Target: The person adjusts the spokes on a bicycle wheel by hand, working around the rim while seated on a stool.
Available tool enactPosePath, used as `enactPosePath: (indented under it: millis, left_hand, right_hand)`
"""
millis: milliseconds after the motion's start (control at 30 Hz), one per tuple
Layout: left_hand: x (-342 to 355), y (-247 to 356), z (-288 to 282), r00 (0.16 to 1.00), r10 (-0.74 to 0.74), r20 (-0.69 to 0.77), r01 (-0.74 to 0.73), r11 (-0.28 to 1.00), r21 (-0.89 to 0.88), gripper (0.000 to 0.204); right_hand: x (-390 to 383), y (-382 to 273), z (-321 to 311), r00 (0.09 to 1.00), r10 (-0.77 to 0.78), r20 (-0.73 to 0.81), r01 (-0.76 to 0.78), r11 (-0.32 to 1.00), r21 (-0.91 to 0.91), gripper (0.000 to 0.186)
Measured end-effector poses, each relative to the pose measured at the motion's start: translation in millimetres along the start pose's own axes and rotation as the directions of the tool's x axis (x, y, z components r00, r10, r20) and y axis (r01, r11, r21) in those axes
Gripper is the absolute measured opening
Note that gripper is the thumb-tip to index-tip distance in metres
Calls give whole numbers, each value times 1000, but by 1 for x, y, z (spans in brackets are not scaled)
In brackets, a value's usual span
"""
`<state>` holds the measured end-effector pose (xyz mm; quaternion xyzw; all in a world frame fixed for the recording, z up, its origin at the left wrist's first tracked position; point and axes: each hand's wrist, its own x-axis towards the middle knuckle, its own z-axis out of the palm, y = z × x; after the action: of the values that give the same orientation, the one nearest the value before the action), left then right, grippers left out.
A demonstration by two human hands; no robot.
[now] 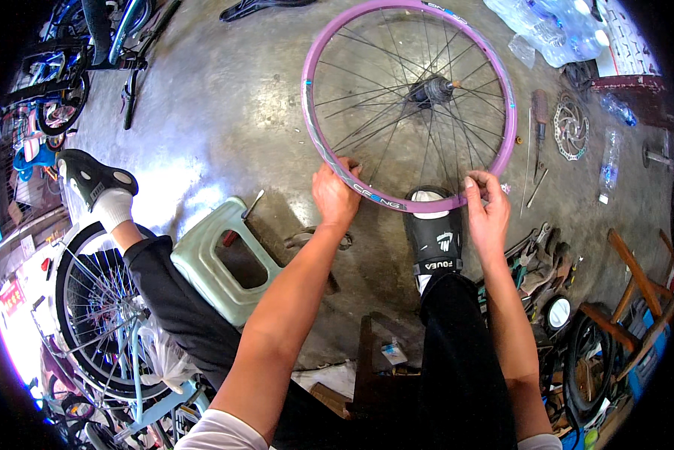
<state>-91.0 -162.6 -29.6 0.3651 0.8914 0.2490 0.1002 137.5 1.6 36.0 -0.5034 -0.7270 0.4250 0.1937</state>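
Observation:
A purple bicycle wheel rim [508, 120] with dark spokes and a hub [431, 91] fills the upper middle. My left hand [337, 193] grips its lower left side, fingertips behind the rim. My right hand [485, 201] holds the lower right side, thumb on the near face. The wheel's lower edge lies over my right shoe [434, 244]. A brake disc [572, 129], a screwdriver [540, 112] and thin metal rods [538, 187] lie to the right on the concrete floor.
A pale green plastic stool [206, 277] is between my legs. Bicycles [67, 97] stand at the left, with another wheel [97, 315] lower down. Plastic bottles [554, 34] are top right; tools [536, 262] and wooden pieces [633, 277] are lower right.

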Motion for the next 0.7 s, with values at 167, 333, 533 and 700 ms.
enactPosePath:
  millis: [167, 333, 533, 700]
  left_hand:
    - [-4, -10, 5, 992, 118, -45, -115, 991, 74, 16]
    - [-15, -24, -3, 996, -34, -78, 41, 995, 86, 16]
    - [-31, -10, -54, 864, -501, -44, 427, 777, -464, 11]
    - [-47, 94, -103, 952, -277, 128, 297, 740, -603, 9]
  right_hand:
    - [-8, 5, 1, 997, 72, -25, -69, 994, 82, 21]
    - [-11, 9, 2, 993, 110, -52, -100, 982, 157, 20]
    - [-17, -3, -5, 992, 120, 29, -124, 949, 289, 18]
    - [-29, -63, -14, 886, 131, 445, -396, 712, 579, 21]
